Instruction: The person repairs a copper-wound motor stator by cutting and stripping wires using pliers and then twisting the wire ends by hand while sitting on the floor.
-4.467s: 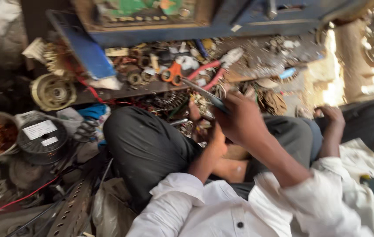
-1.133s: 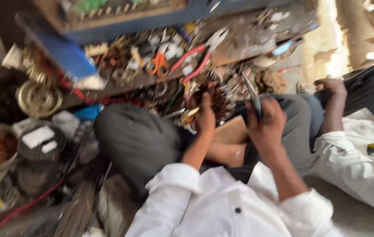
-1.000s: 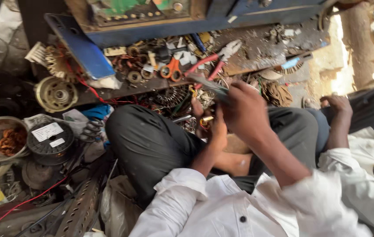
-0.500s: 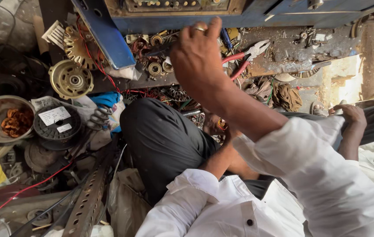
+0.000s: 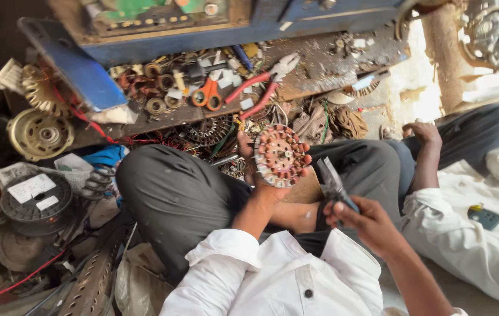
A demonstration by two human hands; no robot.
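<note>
- Our left hand (image 5: 261,175) clasps the round copper-wound stator disc (image 5: 279,155) above our lap.
- Our right hand (image 5: 366,225), at four o'clock, grips slim grey pliers (image 5: 332,182), jaws seemingly parted.
- Red-handled pliers (image 5: 258,88) and orange scissors (image 5: 205,95) lie at twelve o'clock; another person's hand (image 5: 422,133) rests at three.

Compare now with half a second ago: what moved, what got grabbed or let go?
The right hand has pulled back from the cluttered bench to the lap and now holds blue-handled pliers. The left hand has raised the round motor stator into plain view, fingers around its rim. Unchanged: red-handled pliers and orange scissors on the bench, and the neighbouring person's hand on a knee.
</note>
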